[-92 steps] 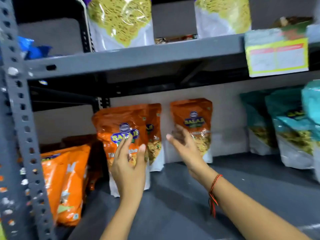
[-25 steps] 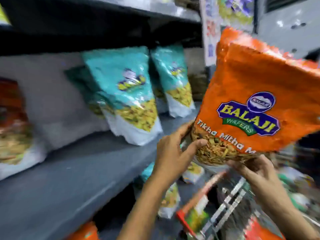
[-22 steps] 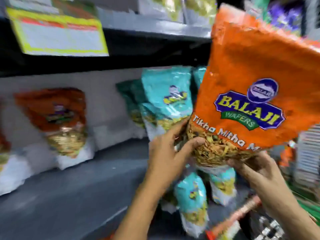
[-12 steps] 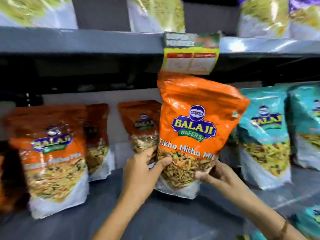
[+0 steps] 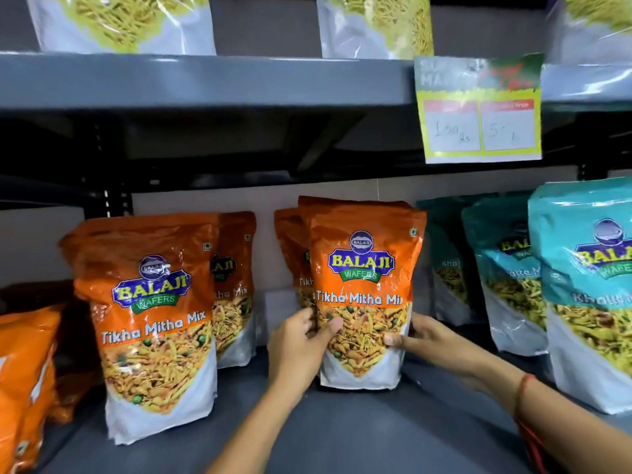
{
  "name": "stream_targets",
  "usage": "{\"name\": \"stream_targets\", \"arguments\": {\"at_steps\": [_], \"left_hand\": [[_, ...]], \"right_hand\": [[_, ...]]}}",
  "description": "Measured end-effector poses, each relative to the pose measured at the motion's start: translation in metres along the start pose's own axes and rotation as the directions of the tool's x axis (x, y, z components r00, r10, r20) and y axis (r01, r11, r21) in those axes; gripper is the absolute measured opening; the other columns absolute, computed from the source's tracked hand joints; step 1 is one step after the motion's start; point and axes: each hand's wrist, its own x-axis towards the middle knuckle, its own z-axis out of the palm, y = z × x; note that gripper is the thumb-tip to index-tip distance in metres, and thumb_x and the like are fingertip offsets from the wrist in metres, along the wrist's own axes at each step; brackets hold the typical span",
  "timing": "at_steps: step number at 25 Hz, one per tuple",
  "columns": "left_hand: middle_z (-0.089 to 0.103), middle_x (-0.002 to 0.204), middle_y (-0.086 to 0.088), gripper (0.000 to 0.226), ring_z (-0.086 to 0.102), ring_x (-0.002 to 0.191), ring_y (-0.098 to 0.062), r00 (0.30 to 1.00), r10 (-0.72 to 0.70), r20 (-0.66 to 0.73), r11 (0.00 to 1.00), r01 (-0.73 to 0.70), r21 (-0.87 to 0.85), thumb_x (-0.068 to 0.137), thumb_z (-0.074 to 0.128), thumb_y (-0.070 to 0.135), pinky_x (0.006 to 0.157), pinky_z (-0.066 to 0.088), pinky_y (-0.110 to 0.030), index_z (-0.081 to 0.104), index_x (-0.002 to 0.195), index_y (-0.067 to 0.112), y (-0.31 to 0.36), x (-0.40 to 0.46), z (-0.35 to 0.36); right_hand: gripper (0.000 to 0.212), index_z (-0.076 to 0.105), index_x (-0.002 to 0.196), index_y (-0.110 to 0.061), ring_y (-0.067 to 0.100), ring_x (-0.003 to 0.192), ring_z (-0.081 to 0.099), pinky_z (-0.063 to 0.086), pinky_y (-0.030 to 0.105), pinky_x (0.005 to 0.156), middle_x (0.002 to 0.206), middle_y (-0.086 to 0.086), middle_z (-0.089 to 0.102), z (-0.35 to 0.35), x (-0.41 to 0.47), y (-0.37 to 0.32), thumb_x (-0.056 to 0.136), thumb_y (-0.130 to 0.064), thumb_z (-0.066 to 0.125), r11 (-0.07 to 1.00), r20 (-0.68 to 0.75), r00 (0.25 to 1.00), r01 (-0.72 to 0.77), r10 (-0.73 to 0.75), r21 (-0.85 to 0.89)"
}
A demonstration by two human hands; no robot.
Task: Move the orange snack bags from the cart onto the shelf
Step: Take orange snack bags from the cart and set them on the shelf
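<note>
An orange Balaji "Tikha Mitha Mix" snack bag [image 5: 364, 268] stands upright on the grey shelf [image 5: 342, 436], in front of another orange bag [image 5: 290, 248]. My left hand [image 5: 297, 350] grips its lower left side and my right hand [image 5: 424, 340] grips its lower right side. To the left, an orange bag [image 5: 154, 302] stands at the shelf front with one more orange bag [image 5: 236, 278] behind it. The cart is out of view.
Several teal Balaji bags [image 5: 588, 292] stand to the right of the held bag. More orange packs [image 5: 24, 378] lie at the far left. The upper shelf [image 5: 205, 80] carries yellow snack bags and a hanging price card [image 5: 478, 111].
Both hands carried the orange bag from the right to the shelf and lowered it onto the shelf in front of the orange bag at the back.
</note>
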Motion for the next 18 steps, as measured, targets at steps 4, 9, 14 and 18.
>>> {"name": "stream_targets", "arguments": {"at_steps": [4,9,14,18], "left_hand": [[0.079,0.095,0.005,0.042,0.073,0.089,-0.010,0.998,-0.034,-0.045,0.997,0.037,0.063,0.078,0.068,0.053,0.085,0.059,-0.044,0.069,0.101,0.019,-0.007,-0.001,0.000],[0.077,0.104,0.006,0.035,0.072,0.096,-0.010,0.997,-0.075,-0.033,0.994,0.077,0.074,0.080,0.070,0.044,0.090,0.057,-0.041,0.067,0.107,0.023,-0.014,-0.001,0.003],[0.069,0.127,0.000,0.053,0.064,0.117,-0.018,0.974,0.004,-0.228,1.000,-0.006,-0.005,0.081,0.073,0.036,0.100,0.052,-0.043,0.059,0.130,0.024,0.020,-0.019,0.005],[0.062,0.135,-0.001,0.055,0.060,0.123,-0.012,0.974,0.143,-0.177,0.940,-0.189,-0.285,0.082,0.074,0.024,0.101,0.049,-0.027,0.056,0.133,0.021,0.084,-0.038,0.026]], "right_hand": [[0.039,0.063,0.128,-0.029,0.009,0.121,0.064,0.050,0.025,0.101,0.130,-0.008,0.069,0.002,0.013,0.001,0.090,-0.035,0.069,0.999,0.023,0.999,-0.033,0.032,0.018],[0.034,0.062,0.126,-0.026,0.016,0.120,0.066,0.056,0.025,0.093,0.129,-0.001,0.070,0.004,0.021,0.008,0.093,-0.030,0.065,0.986,0.014,0.999,-0.053,0.051,0.156],[0.057,0.060,0.121,-0.032,-0.002,0.111,0.066,0.053,0.018,0.087,0.135,-0.005,0.064,0.011,-0.004,-0.009,0.069,-0.048,0.078,0.999,-0.274,0.961,0.032,-0.024,0.022],[0.063,0.051,0.138,-0.026,0.010,0.126,0.057,0.050,0.027,0.101,0.143,-0.002,0.055,0.012,-0.042,-0.048,0.080,-0.041,0.073,0.969,-0.550,0.798,0.215,-0.246,-0.122]]}}
